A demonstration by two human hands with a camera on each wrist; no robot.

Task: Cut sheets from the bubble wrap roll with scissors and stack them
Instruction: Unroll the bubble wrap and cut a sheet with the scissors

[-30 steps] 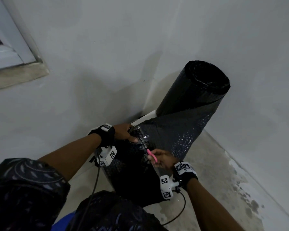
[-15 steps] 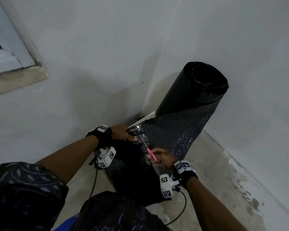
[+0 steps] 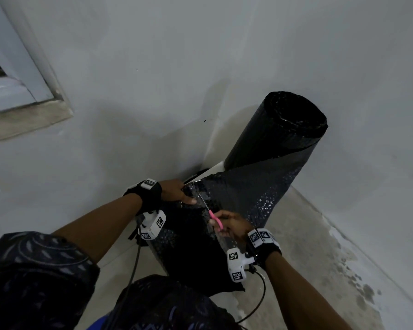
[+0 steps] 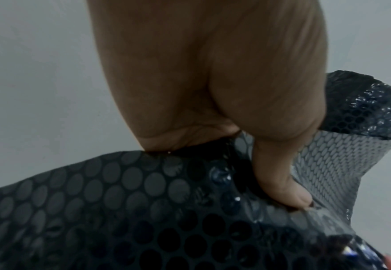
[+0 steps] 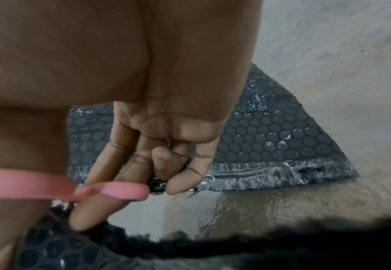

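A tall roll of black bubble wrap (image 3: 275,136) stands in the corner, its loose sheet (image 3: 246,191) pulled out toward me. My left hand (image 3: 177,192) pinches the sheet's top edge, thumb on the near face; in the left wrist view the thumb (image 4: 279,184) presses into the bubble wrap (image 4: 143,210). My right hand (image 3: 231,223) grips the pink-handled scissors (image 3: 215,220), blades pointing up toward the top edge close to the left thumb. The pink handle loops (image 5: 111,190) circle my right hand's (image 5: 143,155) fingers. The cut part of the sheet (image 3: 188,253) hangs dark below.
Grey walls meet in a corner behind the roll. A window frame (image 3: 22,75) sits at the upper left. The concrete floor (image 3: 320,253) is stained and damp at the right. Cut bubble wrap (image 5: 270,146) lies on the floor. Wrist camera cables dangle under both arms.
The scissors and my right hand have crept slightly upward along the sheet toward its top edge. My left hand keeps its pinch in about the same place.
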